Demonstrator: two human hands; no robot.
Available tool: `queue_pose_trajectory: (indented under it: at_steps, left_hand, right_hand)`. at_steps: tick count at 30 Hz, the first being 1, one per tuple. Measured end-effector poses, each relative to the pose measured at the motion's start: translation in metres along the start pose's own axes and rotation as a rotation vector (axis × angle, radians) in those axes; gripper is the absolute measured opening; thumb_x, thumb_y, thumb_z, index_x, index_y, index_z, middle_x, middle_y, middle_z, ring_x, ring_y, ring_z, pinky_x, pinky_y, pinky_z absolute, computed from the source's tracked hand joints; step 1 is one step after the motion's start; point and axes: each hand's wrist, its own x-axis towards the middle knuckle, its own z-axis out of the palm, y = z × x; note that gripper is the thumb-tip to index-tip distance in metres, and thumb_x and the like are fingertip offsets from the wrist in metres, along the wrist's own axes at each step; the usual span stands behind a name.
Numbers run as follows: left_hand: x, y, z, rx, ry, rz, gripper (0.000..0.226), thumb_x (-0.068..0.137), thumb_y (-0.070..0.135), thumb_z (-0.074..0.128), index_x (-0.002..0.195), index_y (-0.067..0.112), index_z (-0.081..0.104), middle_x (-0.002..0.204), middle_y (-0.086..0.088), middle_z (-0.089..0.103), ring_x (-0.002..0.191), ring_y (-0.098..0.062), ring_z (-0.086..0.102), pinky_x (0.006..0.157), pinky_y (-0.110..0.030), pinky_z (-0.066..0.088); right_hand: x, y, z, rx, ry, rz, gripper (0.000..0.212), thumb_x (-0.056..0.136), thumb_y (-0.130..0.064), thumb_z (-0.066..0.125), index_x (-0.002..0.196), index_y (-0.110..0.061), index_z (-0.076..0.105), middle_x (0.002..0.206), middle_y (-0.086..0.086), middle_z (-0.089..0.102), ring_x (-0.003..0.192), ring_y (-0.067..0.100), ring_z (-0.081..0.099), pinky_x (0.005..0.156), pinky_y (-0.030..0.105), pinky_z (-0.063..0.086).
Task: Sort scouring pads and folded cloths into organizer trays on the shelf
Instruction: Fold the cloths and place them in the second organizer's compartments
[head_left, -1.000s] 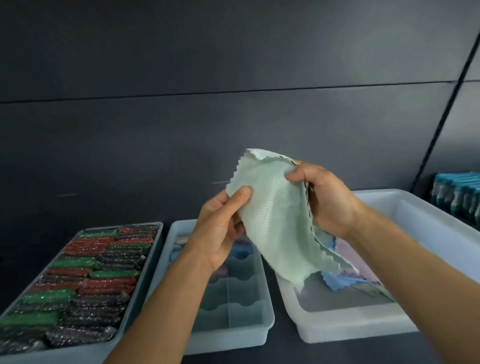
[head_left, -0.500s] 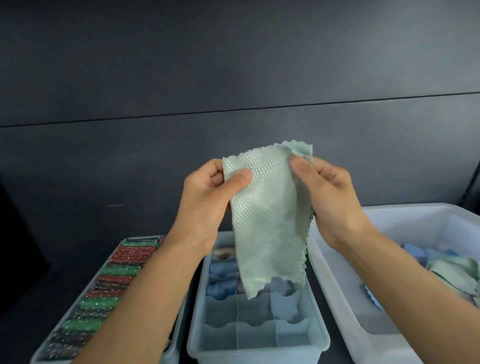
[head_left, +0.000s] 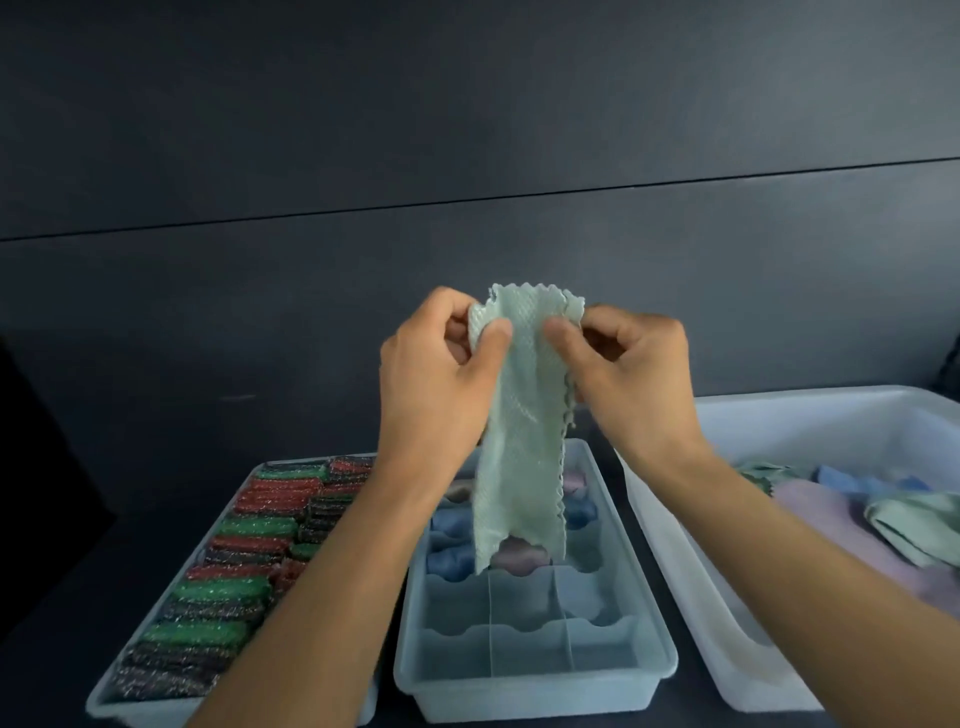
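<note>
A pale green cloth (head_left: 522, 441) with zigzag edges hangs as a narrow strip in the air. My left hand (head_left: 436, 384) pinches its top left corner and my right hand (head_left: 628, 374) pinches its top right. Below it stands a divided organizer tray (head_left: 535, 691); blue and pink folded cloths (head_left: 452, 561) fill its far cells, and the near cells hold nothing. To the left, a tray (head_left: 104, 701) is packed with rows of red, green and dark scouring pads (head_left: 244, 566).
A large white bin (head_left: 675, 530) on the right holds loose pink, blue and green cloths (head_left: 857, 514). All three containers sit side by side on a dark shelf (head_left: 52, 597) against a dark panelled wall (head_left: 467, 130).
My hands have drawn closer together at the top edge, so the cloth is now narrower and hangs straight over the divided tray. The view has shifted left and down.
</note>
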Motion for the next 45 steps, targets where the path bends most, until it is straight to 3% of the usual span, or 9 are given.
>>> queue_pose_trajectory:
  at_steps: [6,9,15,18,20,26,33,39,45]
  left_hand:
    - [-0.008,0.005,0.006,-0.352,-0.172,-0.095,0.032,0.083,0.047,0.068,0.094,0.018,0.062,0.086,-0.001,0.071,0.082,-0.020,0.070,0.076,-0.042,0.059]
    - [-0.007,0.000,0.004,-0.285,-0.209,-0.081,0.032,0.076,0.033,0.080,0.096,0.024,0.057,0.090,0.004,0.069,0.087,-0.017,0.067,0.077,-0.033,0.057]
    - [0.011,-0.009,-0.012,-0.346,-0.243,-0.101,0.006,0.091,0.006,0.065,0.096,0.008,0.064,0.095,-0.009,0.072,0.084,-0.017,0.069,0.078,-0.028,0.056]
    - [0.014,-0.008,-0.018,-0.388,-0.389,-0.069,0.010,0.090,0.004,0.066,0.096,0.011,0.065,0.097,-0.007,0.072,0.089,-0.018,0.070,0.085,-0.031,0.057]
    - [0.014,-0.006,-0.019,-0.381,-0.387,-0.025,0.011,0.089,0.004,0.068,0.094,0.013,0.066,0.096,-0.007,0.073,0.090,-0.024,0.070,0.086,-0.035,0.057]
    - [-0.010,-0.020,-0.002,-0.646,-0.505,-0.307,0.053,0.078,0.031,0.075,0.123,0.010,0.057,0.113,-0.004,0.072,0.105,-0.021,0.069,0.087,-0.032,0.056]
    - [-0.050,-0.055,0.020,-0.448,-0.687,-0.572,0.028,0.091,0.035,0.065,0.105,0.012,0.073,0.104,-0.010,0.075,0.100,-0.031,0.070,0.092,-0.050,0.053]
    - [-0.050,-0.050,0.031,-0.417,-0.723,-0.622,0.078,0.067,0.081,0.063,0.104,0.012,0.071,0.104,-0.023,0.069,0.089,-0.037,0.065,0.086,-0.046,0.052]
    - [-0.043,-0.050,0.045,-0.329,-0.561,-0.770,0.060,0.083,0.062,0.062,0.098,0.005,0.070,0.089,-0.015,0.069,0.076,-0.022,0.065,0.070,-0.034,0.050]
  right_hand:
    - [-0.011,-0.014,0.009,0.178,-0.099,0.045,0.062,0.102,-0.040,0.039,0.065,0.005,0.062,0.054,0.017,0.060,0.053,0.034,0.058,0.054,0.043,0.052]
    - [-0.013,-0.018,0.009,0.271,-0.216,0.113,0.071,0.100,-0.050,0.024,0.091,0.000,0.074,0.069,0.016,0.070,0.069,0.031,0.068,0.066,0.039,0.057]
    - [0.007,-0.017,-0.012,0.118,-0.130,0.056,0.007,0.088,-0.018,0.068,0.092,-0.017,0.073,0.074,-0.007,0.068,0.066,0.001,0.059,0.065,0.014,0.046]
    - [0.021,-0.008,-0.024,0.128,-0.350,0.184,0.050,0.070,-0.027,0.082,0.115,-0.019,0.064,0.104,-0.003,0.069,0.095,0.008,0.065,0.087,0.021,0.050]
    - [0.021,-0.008,-0.022,0.208,-0.533,0.263,0.047,0.069,-0.022,0.080,0.113,-0.010,0.067,0.108,0.006,0.072,0.102,0.019,0.068,0.092,0.028,0.051]
    - [0.025,-0.013,-0.012,0.323,-0.406,0.293,0.027,0.082,-0.005,0.071,0.108,-0.001,0.067,0.096,0.012,0.075,0.082,0.023,0.072,0.074,0.029,0.058]
    - [0.039,-0.004,-0.026,0.282,-0.266,0.358,0.025,0.088,-0.012,0.067,0.113,-0.007,0.064,0.096,0.006,0.074,0.080,0.019,0.072,0.065,0.025,0.056]
    - [0.038,0.008,-0.028,0.296,-0.256,0.408,0.025,0.088,-0.012,0.067,0.112,-0.006,0.064,0.097,0.007,0.074,0.080,0.019,0.073,0.064,0.025,0.055]
    - [0.034,0.000,-0.031,0.260,-0.277,0.293,0.027,0.087,-0.011,0.068,0.112,-0.002,0.063,0.095,0.008,0.075,0.083,0.022,0.073,0.071,0.031,0.058]
